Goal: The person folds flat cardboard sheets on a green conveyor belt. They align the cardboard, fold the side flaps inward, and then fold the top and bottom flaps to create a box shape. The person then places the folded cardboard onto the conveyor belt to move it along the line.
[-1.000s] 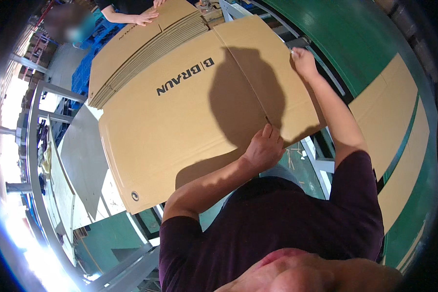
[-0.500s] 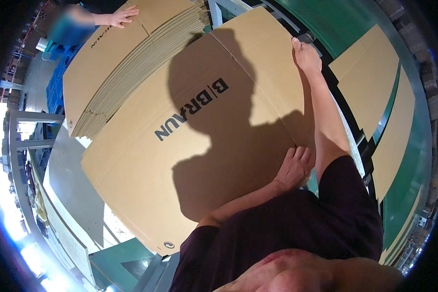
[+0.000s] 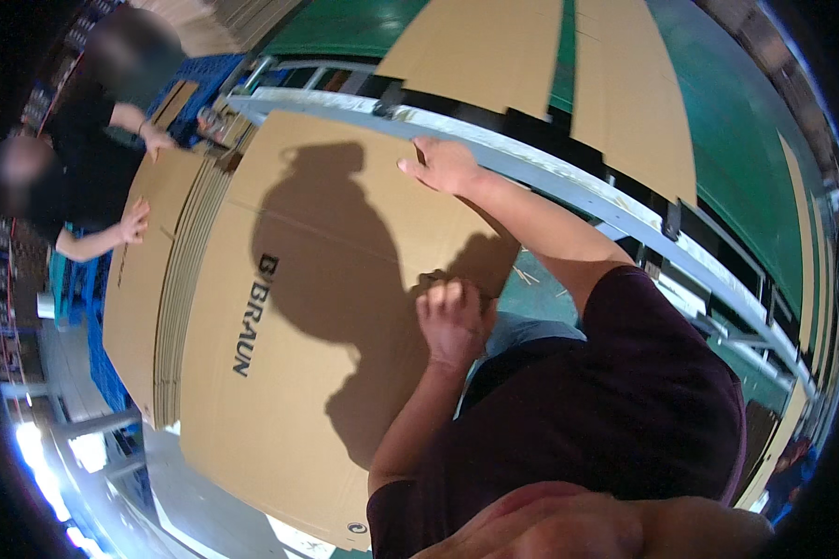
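A large flattened cardboard box (image 3: pixel 224 410), brown with dark print and crease lines, lies across the middle of the view. At its far right edge my right hand (image 3: pixel 447 166) grips the board, thumb on one side and the other fingers partly hidden. My left hand (image 3: pixel 455 321) is closed with its fingers curled, at the board's near right edge; its thumb is mostly hidden. A dark shadow covers much of the board. Left of it stands a stack of similar flattened boxes (image 3: pixel 179 307), close to or touching it. A co-worker's two hands (image 3: pixel 134 222) rest on that stack.
A grey metal frame rail (image 3: pixel 522 149) runs along the right side, with dark clamps on it. Beyond it, more cardboard sheets (image 3: pixel 625 93) lie over a green surface (image 3: pixel 736 177). Blue pallets (image 3: pixel 98 345) stand behind the stack at the left.
My view has swung, and the board with its print now appears turned. Both my hands stay at its edge. The co-worker now shows two hands on the stack instead of one.
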A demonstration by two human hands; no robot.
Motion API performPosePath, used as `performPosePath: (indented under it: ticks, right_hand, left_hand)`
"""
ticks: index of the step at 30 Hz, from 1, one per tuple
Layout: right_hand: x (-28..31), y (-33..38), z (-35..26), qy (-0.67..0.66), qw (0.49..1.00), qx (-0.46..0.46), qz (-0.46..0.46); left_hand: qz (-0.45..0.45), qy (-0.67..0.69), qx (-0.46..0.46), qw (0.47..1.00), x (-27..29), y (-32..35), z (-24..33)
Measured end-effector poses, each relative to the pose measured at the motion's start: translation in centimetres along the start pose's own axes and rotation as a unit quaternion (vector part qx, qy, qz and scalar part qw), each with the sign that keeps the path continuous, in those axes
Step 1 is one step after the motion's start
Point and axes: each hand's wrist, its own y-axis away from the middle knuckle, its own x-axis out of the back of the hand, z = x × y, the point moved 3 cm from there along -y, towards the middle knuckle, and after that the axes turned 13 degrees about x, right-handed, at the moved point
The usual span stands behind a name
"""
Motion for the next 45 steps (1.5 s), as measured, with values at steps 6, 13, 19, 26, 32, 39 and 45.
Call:
performPosePath:
  ticks: [6, 13, 19, 26, 32, 39, 45]
  right_hand:
    - [6.6, 13.6, 14.2, -0.149, 0.972, -0.019, 0.181]
    - [12.9, 25.7, 36.4, 0.129, 0.934, -0.315, 0.112]
    - [8.2, 25.2, 51.4, 0.351, 0.9, -0.259, -0.008]
    - [3.9, 8.8, 50.5, 0.336, 0.94, 0.034, -0.052]
    - [8.1, -1.7, 44.6, 0.23, 0.961, 0.153, -0.017]
    - [30.5, 3.7, 28.4, -0.072, 0.891, 0.249, 0.374]
    - [39.1, -0.9, 37.7, -0.049, 0.856, 0.048, 0.513]
  left_hand:
    - [0.007, -0.032, 0.026, 0.999, 2.2, -1.0, 1.6]
    - [0.018, -0.098, 0.042, 0.994, 3.1, -0.1, 2.5]
    - [-0.018, -0.108, 0.146, 0.983, 3.0, 0.6, 4.4]
    - [-0.003, -0.111, 0.215, 0.97, 2.3, 0.9, 5.9]
    - [-0.017, -0.116, 0.225, 0.967, 2.2, 0.4, 6.0]
    - [-0.004, -0.126, 0.226, 0.966, 1.9, 1.1, 6.5]
    - [0.003, -0.114, 0.215, 0.97, 1.9, 1.3, 5.9]
